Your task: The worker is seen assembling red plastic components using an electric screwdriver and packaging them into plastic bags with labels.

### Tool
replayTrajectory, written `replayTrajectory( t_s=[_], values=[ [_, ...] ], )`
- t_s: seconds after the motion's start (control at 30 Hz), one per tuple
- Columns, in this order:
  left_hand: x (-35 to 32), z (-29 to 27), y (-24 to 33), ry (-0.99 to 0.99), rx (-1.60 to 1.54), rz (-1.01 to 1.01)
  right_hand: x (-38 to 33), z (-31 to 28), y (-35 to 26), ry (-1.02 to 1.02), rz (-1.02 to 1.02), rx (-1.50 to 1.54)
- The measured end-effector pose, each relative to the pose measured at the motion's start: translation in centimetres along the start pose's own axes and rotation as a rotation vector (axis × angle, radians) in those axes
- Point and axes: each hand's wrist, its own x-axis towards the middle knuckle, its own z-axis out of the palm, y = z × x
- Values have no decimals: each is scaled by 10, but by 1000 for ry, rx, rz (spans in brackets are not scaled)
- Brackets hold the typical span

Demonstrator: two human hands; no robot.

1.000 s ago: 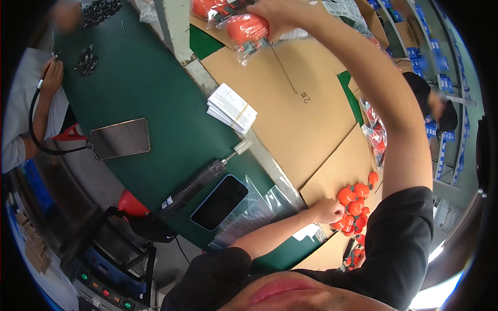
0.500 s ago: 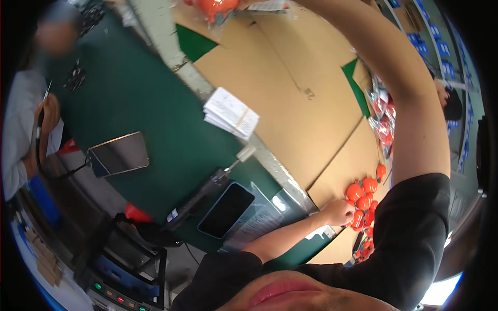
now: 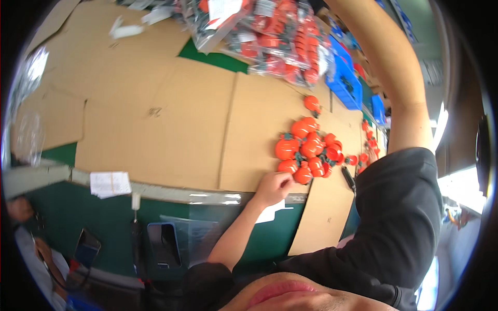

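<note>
My left hand (image 3: 275, 188) rests at the near edge of the cardboard-covered table (image 3: 171, 150), fingers curled closed. Whether anything is inside it stays hidden. Touching or just beyond its fingertips lies a heap of glossy orange-red round pieces (image 3: 312, 146) with dark green tops, shaped like small tomatoes or persimmons. One more such piece (image 3: 312, 103) sits apart, farther back. My right arm (image 3: 397, 67) stretches up along the right side and leaves through the top edge, so the right hand is out of sight.
Clear bags of orange-red pieces (image 3: 275, 39) pile at the back, beside a blue bin (image 3: 343, 83). Near the front edge are banded paper slips (image 3: 110, 184) and a phone (image 3: 164, 244). A black tool (image 3: 348, 179) lies right of the heap. Another person's hand (image 3: 43, 251) shows lower left.
My view has swung to the right, bringing the bag pile and blue bin into sight. The right hand, earlier at the top edge by a bagged orange-red piece, has left view. My left hand stays beside the heap.
</note>
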Motion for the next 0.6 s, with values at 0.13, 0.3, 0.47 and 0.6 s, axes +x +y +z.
replayTrajectory(
  t_s=[0.13, 0.3, 0.47, 0.6],
  values=[
    [-8, 2, 1, -65, 44, -59, -55, -137, 74, 307, 143, 177],
    [1, 12, 4, -114, 112, -64, -91, -231, 207, 548, 294, 490],
    [1, 4, -2, -71, 138, -49, -110, -222, 276, 510, 449, 629],
    [-8, -4, -1, -29, 198, -73, -140, -248, 317, 561, 396, 642]
  ],
)
